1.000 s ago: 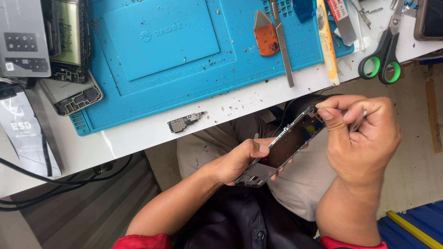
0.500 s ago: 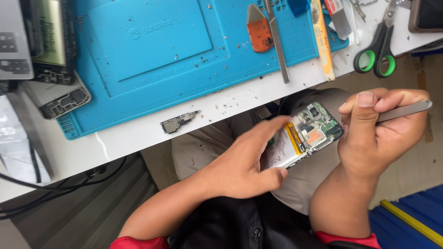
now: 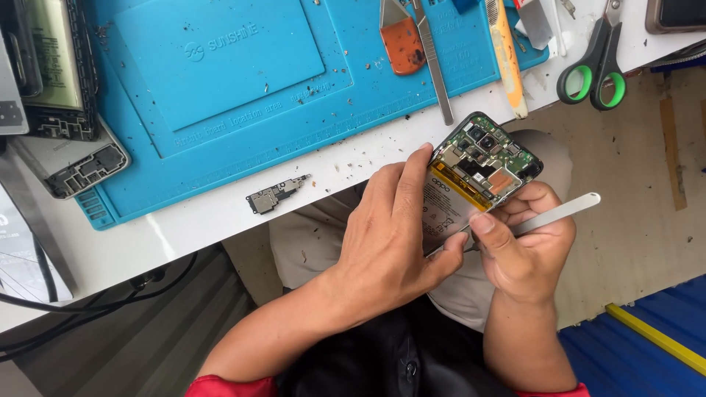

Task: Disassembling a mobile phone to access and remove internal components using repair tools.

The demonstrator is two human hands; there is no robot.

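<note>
An opened phone [image 3: 482,165] with its back cover off shows a green circuit board, a copper patch and a white battery. My left hand [image 3: 397,235] grips it from the left, fingers laid over the battery. My right hand [image 3: 526,246] holds it from below on the right and pinches a flat white pry tool [image 3: 562,212], whose free end sticks out to the right. The tool's tip lies near the battery's lower edge, hidden by my thumbs. The phone hovers over my lap, just off the white table's edge [image 3: 220,220].
A blue work mat [image 3: 243,88] covers the table. On it lie an orange-handled scraper [image 3: 403,37], a metal blade tool [image 3: 434,62] and an orange stick [image 3: 507,62]. Green-handled scissors [image 3: 596,62] sit right. A small metal part [image 3: 276,195] lies near the edge. Phone frames [image 3: 66,110] are left.
The phone has turned so its open back faces up, and it has moved up toward the table edge. My right hand has come down under it with the pry tool at the battery.
</note>
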